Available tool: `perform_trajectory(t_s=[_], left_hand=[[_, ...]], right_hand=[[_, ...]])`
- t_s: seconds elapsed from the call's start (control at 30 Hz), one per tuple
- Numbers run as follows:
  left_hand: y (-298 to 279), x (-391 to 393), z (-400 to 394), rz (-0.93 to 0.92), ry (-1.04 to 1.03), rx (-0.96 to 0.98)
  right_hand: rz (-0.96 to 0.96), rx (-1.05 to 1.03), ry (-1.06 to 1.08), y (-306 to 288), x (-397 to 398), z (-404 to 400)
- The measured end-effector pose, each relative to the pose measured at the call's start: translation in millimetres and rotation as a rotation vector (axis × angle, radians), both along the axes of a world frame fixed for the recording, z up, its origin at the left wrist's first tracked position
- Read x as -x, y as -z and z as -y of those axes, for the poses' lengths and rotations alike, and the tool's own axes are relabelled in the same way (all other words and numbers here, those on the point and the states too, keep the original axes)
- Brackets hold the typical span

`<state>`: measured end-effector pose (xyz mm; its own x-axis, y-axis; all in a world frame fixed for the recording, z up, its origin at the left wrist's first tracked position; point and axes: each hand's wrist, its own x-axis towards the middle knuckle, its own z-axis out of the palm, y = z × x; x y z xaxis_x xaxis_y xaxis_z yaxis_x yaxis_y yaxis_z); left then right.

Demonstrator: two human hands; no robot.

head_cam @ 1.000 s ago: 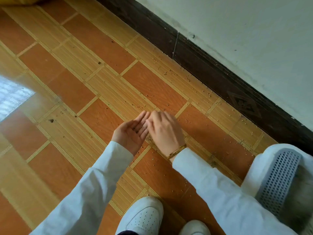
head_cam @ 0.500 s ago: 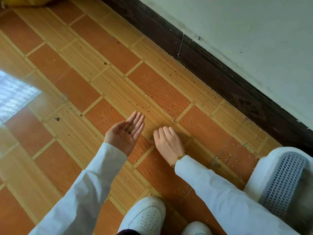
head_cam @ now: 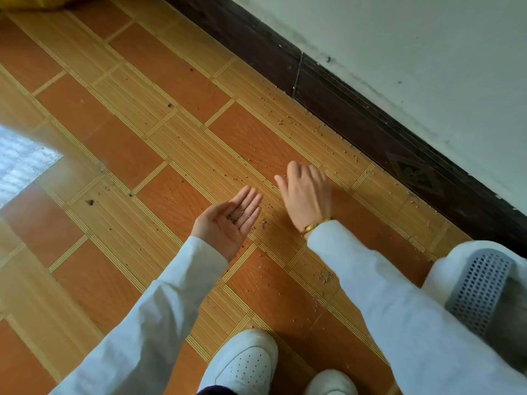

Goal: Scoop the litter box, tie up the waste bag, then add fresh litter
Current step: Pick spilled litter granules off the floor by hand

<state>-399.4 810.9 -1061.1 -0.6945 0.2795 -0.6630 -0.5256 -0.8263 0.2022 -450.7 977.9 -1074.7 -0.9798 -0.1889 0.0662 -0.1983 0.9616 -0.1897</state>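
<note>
Hands gathering spilled litter off the tiled floor

Since half a second ago the right hand [head_cam: 306, 195] has slid farther from the person and a little right across the floor [head_cam: 119, 143], and the gap to the left hand [head_cam: 231, 220] has widened. The right hand lies palm down, fingers straight and slightly spread, holding nothing. The left hand stays cupped, palm up, fingers straight, with a small pinch of litter grains [head_cam: 235, 216] resting in it. Loose grains also lie scattered over the tiles, thickest along the dark baseboard [head_cam: 370, 124] on the far right. One litter box [head_cam: 479, 289], white with a grey perforated panel, sits at the right edge, just beside the right sleeve. Counted: two hands, two white shoes [head_cam: 245, 363] near the bottom, one gold bracelet [head_cam: 312, 226].
</note>
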Motion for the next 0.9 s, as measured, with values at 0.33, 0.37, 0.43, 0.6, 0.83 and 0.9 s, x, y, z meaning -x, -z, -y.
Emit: perform_trajectory(t_s=[0.33,0.37,0.43,0.6,0.83,0.9], left_hand=[[1.7,5.1,9.7,-0.011,-0.008,0.005],[2.2,5.7,9.3,-0.010,-0.008,0.008],[4.2,7.4,7.8,-0.004,-0.012,0.019],[7.7,14.8,1.0,0.022,-0.004,0.086],[2.4,27.7,-6.9,0.012,0.012,0.076],[-0.8,29.6,-5.0,0.005,-0.008,0.010]], right_hand=[[0.011,-0.340,-0.163,27.0,21.3,9.2],[0.015,-0.331,-0.162,26.6,21.4,9.6],[0.042,-0.302,-0.138,25.5,21.5,8.8],[-0.179,-0.021,-0.188,10.1,3.8,22.6],[-0.201,0.248,-0.235,5.1,6.3,21.2],[-0.154,0.215,-0.079,2.6,34.0,4.0]])
